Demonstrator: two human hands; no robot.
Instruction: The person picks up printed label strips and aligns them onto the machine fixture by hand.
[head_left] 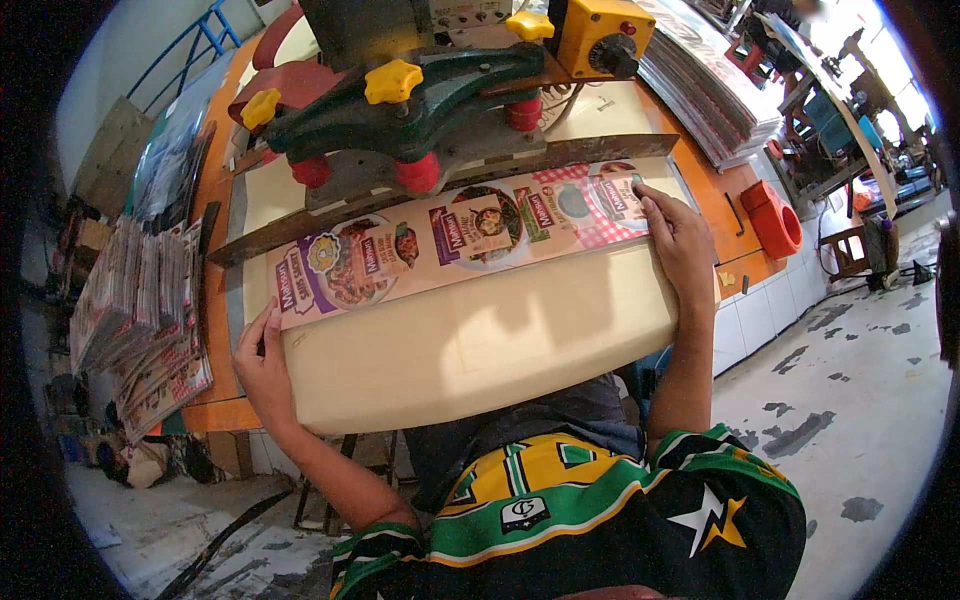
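Observation:
A long printed sheet [420, 262] with food pictures and "Mahsuri" labels lies across a cream board [480, 335] under the press. At its left end my left hand [264, 368] pinches the edge, with the thumb and fingertips by the purple label. My right hand [682, 240] grips the right end, its fingertips on the sheet's corner and the palm beside the board. Just beyond the sheet's far edge is a long metal blade bar [590, 150]. Above it sits a dark green clamp arm [450, 98] with yellow knobs and red cushions.
Left of the machine, bundles of printed sheets [140, 300] are stacked. A tall stack of sheets [700, 85] stands on the orange table [715, 190] at the right, near a red-orange ring-shaped part [772, 222]. A yellow control box [600, 38] with a dial is mounted above.

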